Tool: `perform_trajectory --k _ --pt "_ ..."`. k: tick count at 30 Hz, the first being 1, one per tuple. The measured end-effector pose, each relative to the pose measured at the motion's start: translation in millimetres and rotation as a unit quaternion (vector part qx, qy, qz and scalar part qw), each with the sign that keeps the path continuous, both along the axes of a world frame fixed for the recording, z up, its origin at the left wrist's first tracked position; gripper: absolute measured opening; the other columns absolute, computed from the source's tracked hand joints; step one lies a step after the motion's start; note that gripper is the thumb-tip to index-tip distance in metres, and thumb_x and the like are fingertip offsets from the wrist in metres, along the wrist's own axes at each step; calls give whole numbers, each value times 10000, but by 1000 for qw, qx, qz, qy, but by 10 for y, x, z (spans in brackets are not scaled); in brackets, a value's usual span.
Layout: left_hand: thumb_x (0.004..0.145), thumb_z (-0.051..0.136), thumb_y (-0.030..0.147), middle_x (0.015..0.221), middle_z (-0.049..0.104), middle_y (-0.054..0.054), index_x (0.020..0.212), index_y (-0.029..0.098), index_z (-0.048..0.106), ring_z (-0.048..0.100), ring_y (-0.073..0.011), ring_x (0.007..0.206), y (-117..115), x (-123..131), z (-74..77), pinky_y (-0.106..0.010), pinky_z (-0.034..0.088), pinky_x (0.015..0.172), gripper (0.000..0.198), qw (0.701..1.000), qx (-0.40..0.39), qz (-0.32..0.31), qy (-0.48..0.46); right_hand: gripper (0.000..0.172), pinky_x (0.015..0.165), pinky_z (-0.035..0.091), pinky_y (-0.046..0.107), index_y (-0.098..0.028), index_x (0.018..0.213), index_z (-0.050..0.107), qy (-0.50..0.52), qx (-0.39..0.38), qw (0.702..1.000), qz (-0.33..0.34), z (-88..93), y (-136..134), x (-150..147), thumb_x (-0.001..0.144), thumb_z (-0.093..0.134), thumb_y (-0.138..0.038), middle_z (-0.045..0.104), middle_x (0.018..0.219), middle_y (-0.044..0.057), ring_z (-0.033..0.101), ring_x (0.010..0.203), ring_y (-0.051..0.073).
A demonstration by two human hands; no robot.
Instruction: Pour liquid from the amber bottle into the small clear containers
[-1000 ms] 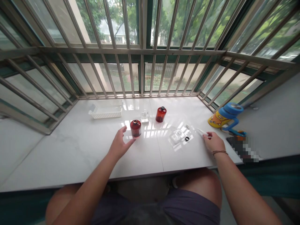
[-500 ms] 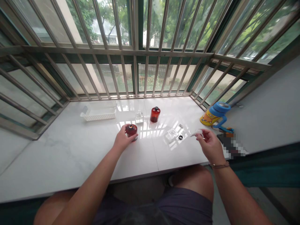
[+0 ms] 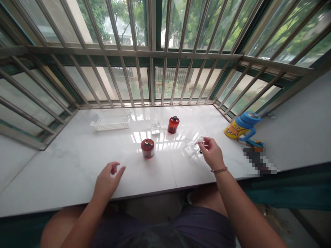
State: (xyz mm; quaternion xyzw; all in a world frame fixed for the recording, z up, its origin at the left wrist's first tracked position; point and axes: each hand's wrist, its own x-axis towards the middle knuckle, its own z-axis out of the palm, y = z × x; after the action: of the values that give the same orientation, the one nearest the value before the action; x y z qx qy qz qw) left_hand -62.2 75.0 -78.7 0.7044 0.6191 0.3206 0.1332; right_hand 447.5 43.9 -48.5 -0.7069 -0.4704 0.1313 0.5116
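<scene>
Right hand (image 3: 213,154) with grip pinched on a small, thin white piece (image 3: 199,140), near a clear, glossy object (image 3: 190,148), left hand (image 3: 106,181) with grip parted, holding nothing, squat, translucent dark-red bottle (image 3: 148,150) with short neck upright between them on glossy white bench (image 3: 77,165)

Through my remote camera I see dark-green-framed glass windows (image 3: 176,20) behind straight silvery metal bars (image 3: 124,52), daylight glinting on a glossy white marbled tabletop (image 3: 64,172).

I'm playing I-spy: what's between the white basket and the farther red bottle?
In the head view, a clear container stands between the white basket and the farther red bottle.
</scene>
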Motion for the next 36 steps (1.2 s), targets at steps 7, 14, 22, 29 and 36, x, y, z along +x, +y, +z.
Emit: perform_trajectory --k 7,14,22,29,36 --pt "997 550 575 682 539 11 801 247 622 557 -206 652 -278 -520 -288 -320 429 656 389 991 36 -15 126 573 784 643 417 -224 1195 633 -34 -21 999 3 -159 26 -34 886 718 -698 746 1044 89 735 852 243" --pt "1031 550 523 705 556 -8 777 242 588 561 -219 689 -289 -437 -305 -334 409 687 381 983 79 -21 167 675 926 608 501 -195 1320 629 -75 -41 995 44 -328 45 -55 877 708 -698 643 1345 186 667 1167 323" --pt "1022 557 538 683 554 -8 770 245 601 547 -217 669 -311 -478 -313 -346 414 690 388 984 76 -15 162 637 931 622 495 -218 1369 624 -67 -58 992 85 -365 -9 -208 872 759 -593 675 1331 143 698 1106 298" --pt "1022 609 504 725 598 -14 828 245 645 589 -210 696 -474 -82 -111 -358 481 713 326 995 57 -71 42 296 843 641 433 -256 1183 686 -78 -31 978 192 -303 -348 -718 977 669 -468 693 1328 120 689 1154 291" --pt "832 871 555 1354 696 -145 1429 268 568 663 -336 1261 -718 1077 116 -513 571 1085 729 966 -10 -242 -93 240 931 627 450 -287 1226 665 -73 -47 955 282 -197 -590 -1263 1000 663 -370 675 1367 105 659 1246 294"
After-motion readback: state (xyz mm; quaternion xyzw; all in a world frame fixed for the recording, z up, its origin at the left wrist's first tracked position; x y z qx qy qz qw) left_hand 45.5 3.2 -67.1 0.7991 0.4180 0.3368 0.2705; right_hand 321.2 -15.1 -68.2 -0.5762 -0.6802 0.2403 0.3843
